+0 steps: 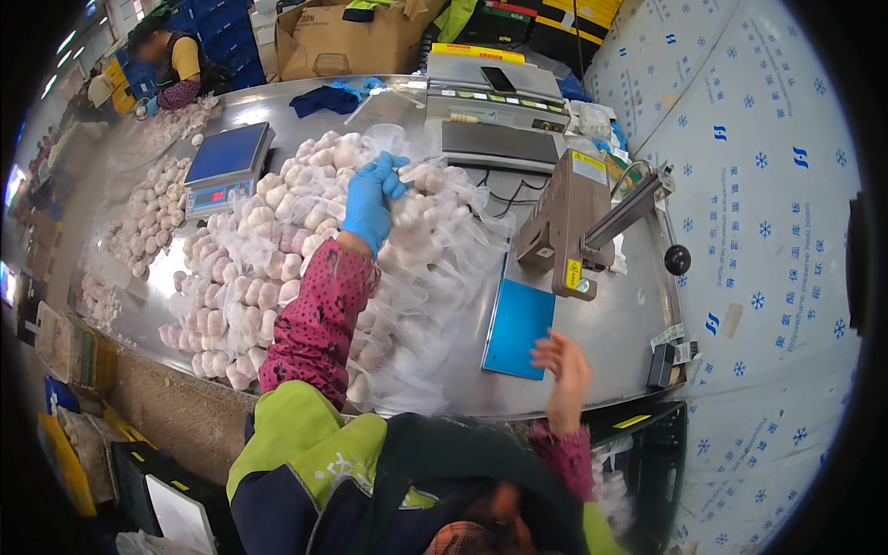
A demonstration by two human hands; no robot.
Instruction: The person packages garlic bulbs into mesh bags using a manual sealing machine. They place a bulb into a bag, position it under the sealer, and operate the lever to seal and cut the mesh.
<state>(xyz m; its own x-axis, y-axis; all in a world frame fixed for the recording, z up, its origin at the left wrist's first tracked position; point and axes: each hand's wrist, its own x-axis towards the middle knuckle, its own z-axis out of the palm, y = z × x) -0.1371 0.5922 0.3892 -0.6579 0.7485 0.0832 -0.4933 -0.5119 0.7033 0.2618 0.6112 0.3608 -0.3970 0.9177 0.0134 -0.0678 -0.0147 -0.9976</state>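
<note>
My left hand [370, 199], in a blue glove, reaches over a pile of garlic bulbs [254, 291] packed in white mesh bags. Its fingers are curled closed on a mesh garlic bag [407, 208] at the far side of the pile; the exact grip is partly hidden. Loose mesh ends [416, 305] trail to the right of the pile. My bare right hand [566, 375] is raised near the table's front edge, slightly blurred. Its fingers are stretched out with nothing in them. Just left of that hand lies a flat blue plate [520, 328] in front of a lever-arm machine [572, 222].
A digital scale [227, 162] stands left of the pile, with loose garlic [153, 208] beyond it. A sealing machine [495, 92] carrying a phone [498, 80] sits at the back. Another person [176, 65] works far left. A patterned wall panel [758, 231] bounds the right.
</note>
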